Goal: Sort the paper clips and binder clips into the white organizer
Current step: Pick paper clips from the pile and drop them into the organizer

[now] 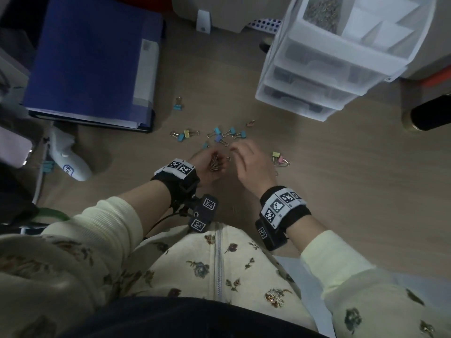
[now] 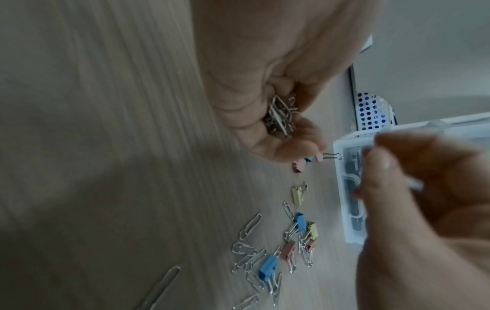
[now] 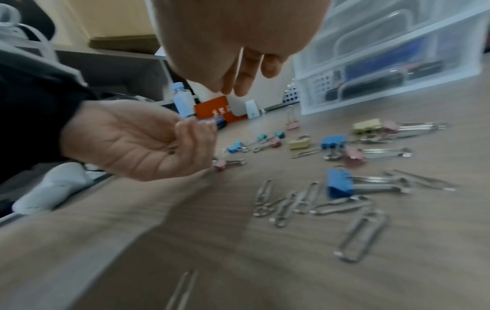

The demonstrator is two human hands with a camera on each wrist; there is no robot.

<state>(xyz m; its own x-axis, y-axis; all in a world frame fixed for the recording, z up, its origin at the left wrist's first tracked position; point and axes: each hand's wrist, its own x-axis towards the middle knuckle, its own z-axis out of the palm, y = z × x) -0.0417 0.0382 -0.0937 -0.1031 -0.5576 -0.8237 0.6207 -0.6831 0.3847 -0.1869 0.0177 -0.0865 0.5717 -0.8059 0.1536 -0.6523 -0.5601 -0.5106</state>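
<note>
Several loose paper clips [image 3: 297,201] lie flat on the wooden desk [image 1: 341,191] just below my right hand [image 1: 251,167], which hovers over them with fingers relaxed and holding nothing that I can make out. My left hand [image 1: 210,164] sits just beside it, palm up, fingers curled round a bundle of paper clips [image 2: 281,117] gathered in the cupped palm. The right hand is plainly the nearer one to the loose clips, most of which seem to run lengthwise away from me, so I judge a pinch across the narrow width would suit. Coloured binder clips [image 1: 219,136] are scattered just beyond both hands, a blue binder clip [image 3: 340,184] lying among the paper clips, a yellow and a pink one to the right. The white organizer [image 1: 329,57] stands well apart, ahead and to the right, one top compartment already holding a grey heap that looks like paper clips; my handful, I reckon, belongs there
</note>
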